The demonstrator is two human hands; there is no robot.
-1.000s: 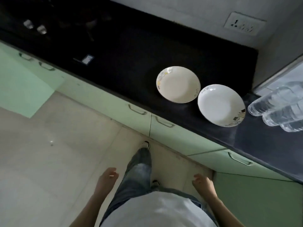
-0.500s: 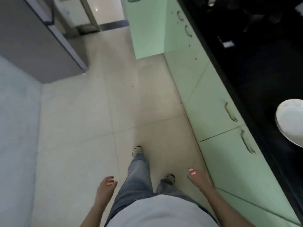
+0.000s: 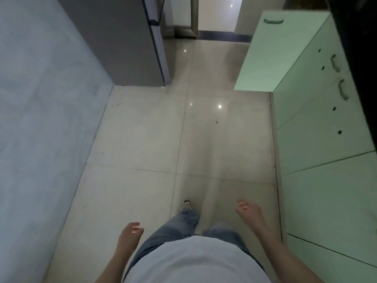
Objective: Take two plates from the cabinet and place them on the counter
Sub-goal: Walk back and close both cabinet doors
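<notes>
No plate is in view now. My left hand (image 3: 129,236) hangs low at my side with loosely curled fingers and nothing in it. My right hand (image 3: 247,211) hangs on the other side, also empty with fingers apart, close to the pale green lower cabinets (image 3: 318,139). Only a dark strip of the black counter (image 3: 357,58) shows at the right edge. My jeans and one shoe (image 3: 186,206) show between the hands.
A grey fridge (image 3: 126,37) stands at the upper left beside a bluish wall (image 3: 40,119). A green cabinet end panel (image 3: 271,54) juts out at the upper right. Beige floor tiles (image 3: 183,129) run ahead to a doorway (image 3: 218,15).
My view has swung left, away from the counter. The two white plates on the counter have left the frame, and the floor and fridge now fill it. Both hands stay empty at my sides.
</notes>
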